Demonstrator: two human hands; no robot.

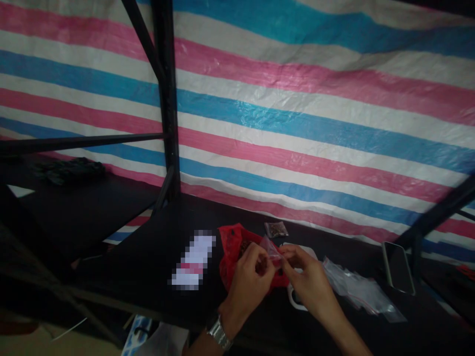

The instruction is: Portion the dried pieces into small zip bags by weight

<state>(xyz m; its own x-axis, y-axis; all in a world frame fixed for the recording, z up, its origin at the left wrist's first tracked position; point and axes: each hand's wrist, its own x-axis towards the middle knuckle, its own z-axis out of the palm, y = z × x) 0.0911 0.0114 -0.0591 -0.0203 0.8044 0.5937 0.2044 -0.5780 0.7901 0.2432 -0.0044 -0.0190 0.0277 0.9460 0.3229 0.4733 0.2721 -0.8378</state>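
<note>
So the setup here is a black bench [148,269] with a big tarp [297,118] hung behind it, all pink, white and blue stripes, kind of wrinkly and catching a bit of shine around the middle. A black metal post [169,99] stands at the back edge, with bars branching off to the left, and past it there's another dark surface [122,195] with a dark, lumpy bundle [70,170] near its back edge — too dim to tell what it is. Lighting's pretty murky overall. On the bench, both hands are over the middle stretch: left hand [252,272], with a silver watch [219,333] on the wrist, and right hand [306,277], fingertips of each pinched on a small clear bag [273,251] held up between them. It's right above a red bag [228,264], which sits open with brownish stuff inside. A white object [309,252] is partly hidden under the right hand. Toward the back edge lies a little filled packet [276,229], and right of the hands there's a loose spread of clear bags [359,289], then a phone [399,269] nearer the right end. Left of the red bag — a pale slip [193,262], pixelated, so can't read it.
</note>
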